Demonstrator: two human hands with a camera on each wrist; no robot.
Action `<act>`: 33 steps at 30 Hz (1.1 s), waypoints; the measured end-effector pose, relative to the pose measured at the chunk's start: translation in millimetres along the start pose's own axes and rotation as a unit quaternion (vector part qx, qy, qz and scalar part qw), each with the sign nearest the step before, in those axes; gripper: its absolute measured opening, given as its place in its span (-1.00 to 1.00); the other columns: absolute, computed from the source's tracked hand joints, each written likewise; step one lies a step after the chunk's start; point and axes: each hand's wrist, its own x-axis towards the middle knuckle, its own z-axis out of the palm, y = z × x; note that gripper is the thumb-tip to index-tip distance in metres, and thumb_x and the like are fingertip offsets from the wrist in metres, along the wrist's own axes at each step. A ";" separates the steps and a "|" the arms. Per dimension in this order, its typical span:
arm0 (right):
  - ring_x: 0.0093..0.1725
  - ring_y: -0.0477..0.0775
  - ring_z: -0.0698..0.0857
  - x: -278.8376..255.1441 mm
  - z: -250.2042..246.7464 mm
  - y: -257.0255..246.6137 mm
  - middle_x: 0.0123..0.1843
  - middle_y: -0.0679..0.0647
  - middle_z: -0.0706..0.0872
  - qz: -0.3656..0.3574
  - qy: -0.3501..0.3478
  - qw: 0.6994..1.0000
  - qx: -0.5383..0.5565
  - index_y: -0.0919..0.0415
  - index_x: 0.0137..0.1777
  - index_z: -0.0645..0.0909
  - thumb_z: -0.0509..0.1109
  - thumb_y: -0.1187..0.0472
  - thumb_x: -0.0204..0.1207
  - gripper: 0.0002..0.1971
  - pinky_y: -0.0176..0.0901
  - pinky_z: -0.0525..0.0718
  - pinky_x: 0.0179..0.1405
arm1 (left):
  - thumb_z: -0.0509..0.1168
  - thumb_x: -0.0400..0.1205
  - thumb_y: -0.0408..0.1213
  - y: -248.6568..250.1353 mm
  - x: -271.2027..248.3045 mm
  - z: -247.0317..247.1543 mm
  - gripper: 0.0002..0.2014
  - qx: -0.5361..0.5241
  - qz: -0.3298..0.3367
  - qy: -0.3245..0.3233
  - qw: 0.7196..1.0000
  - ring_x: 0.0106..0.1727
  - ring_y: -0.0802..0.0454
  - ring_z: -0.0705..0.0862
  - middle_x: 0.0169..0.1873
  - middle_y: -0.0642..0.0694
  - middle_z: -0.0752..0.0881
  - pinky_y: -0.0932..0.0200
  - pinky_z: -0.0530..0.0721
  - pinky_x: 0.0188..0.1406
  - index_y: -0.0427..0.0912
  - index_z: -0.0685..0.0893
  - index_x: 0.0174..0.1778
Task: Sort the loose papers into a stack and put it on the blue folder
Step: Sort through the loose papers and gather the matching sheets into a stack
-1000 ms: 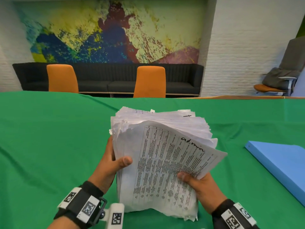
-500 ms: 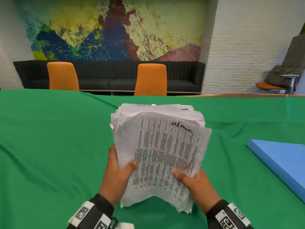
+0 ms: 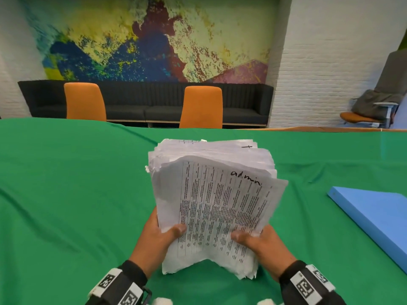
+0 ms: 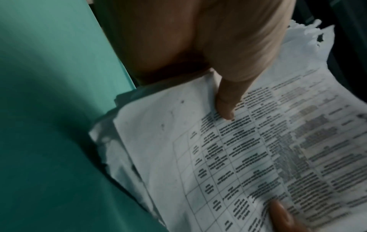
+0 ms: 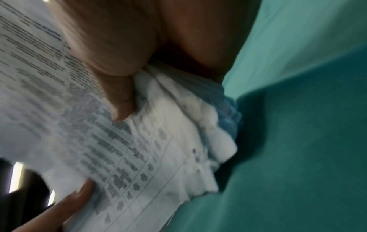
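above the green tablecloth (image 3: 66, 194), near the middle, both hands hold the paper stack (image 3: 215, 194) tilted up, its long axis running near to far, the "admin" top edge pointing away. left hand (image 3: 154, 241) and right hand (image 3: 264, 243) each clamp a near corner, thumbs on top. the blue folder (image 3: 374, 219) lies well apart at right.
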 end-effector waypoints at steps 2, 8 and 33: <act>0.12 0.10 0.87 0.4 0.7 -1.4 0.13 0.09 0.90 -0.011 0.015 0.999 -0.040 0.19 0.18 0.72 0.55 0.16 0.51 -0.73 0.22 0.80 0.24 | 0.50 0.56 -0.25 -0.9 0.7 -1.1 -0.50 0.008 0.006 0.005 1.000 0.20 0.05 0.82 0.18 0.09 0.84 -0.19 0.75 0.29 0.10 0.54 0.39; -0.01 0.02 0.90 2.9 1.9 -7.7 0.03 0.02 0.92 -0.004 -0.001 0.999 -0.047 0.18 0.18 0.70 0.56 0.20 0.54 -0.76 -0.11 0.86 0.03 | 0.49 0.59 -0.29 -4.2 -0.4 -2.4 -0.54 0.017 0.017 0.017 1.000 0.22 0.10 0.76 0.22 0.04 0.77 -0.01 0.75 0.27 0.21 0.52 0.31; 0.17 0.00 0.85 -2.1 5.8 -12.9 0.19 -0.08 0.86 -0.061 -0.015 0.998 -0.021 0.19 0.22 0.66 0.40 0.31 0.62 -0.80 0.09 0.83 0.19 | 0.42 0.37 0.31 131.6 39.0 -43.7 -0.45 0.221 0.307 0.027 0.925 0.17 0.15 0.69 0.18 0.10 0.70 0.13 0.74 0.14 0.21 0.69 0.26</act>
